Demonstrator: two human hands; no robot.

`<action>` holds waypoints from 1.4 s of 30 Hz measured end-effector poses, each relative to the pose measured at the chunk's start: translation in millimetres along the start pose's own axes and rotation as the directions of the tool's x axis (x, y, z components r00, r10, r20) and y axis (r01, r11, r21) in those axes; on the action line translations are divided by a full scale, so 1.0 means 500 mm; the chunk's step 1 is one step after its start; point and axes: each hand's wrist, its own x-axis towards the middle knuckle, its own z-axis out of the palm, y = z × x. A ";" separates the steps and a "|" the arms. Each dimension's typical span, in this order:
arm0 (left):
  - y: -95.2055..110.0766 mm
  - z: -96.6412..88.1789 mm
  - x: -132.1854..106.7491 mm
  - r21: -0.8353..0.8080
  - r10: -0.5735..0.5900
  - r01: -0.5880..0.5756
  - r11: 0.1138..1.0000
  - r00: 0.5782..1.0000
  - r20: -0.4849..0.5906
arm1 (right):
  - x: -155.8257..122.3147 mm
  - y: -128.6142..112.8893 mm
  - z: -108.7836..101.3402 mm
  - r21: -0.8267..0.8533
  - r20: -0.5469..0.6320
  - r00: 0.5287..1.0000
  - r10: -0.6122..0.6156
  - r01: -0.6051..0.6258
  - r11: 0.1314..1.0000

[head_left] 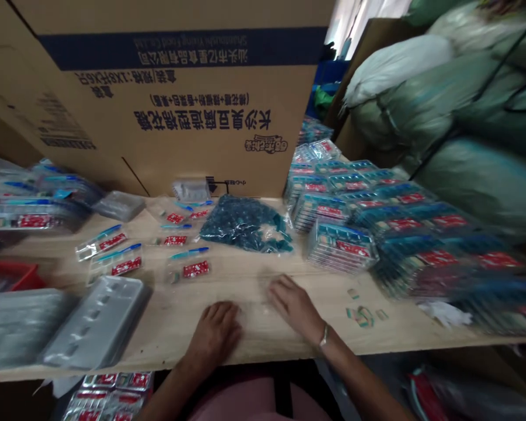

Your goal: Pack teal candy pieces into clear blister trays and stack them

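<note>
Clear plastic packet lies ahead of the left hand, long axis across the table.
Both hands rest open, palms down, holding nothing; the right hand is farther away.

Blurred: packs well right of the right fingers; their contents cannot be read.
Too small to tell: bits near the right fingers, on their right.
Cut off: trays left of the left fingers; lower packs below them; sacks beyond the right fingers.
</note>
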 end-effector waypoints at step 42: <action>0.003 -0.031 -0.057 -0.157 -0.079 0.059 0.986 0.989 -0.123 | -0.036 0.119 0.004 0.091 -0.275 0.950 0.145 -0.124 0.988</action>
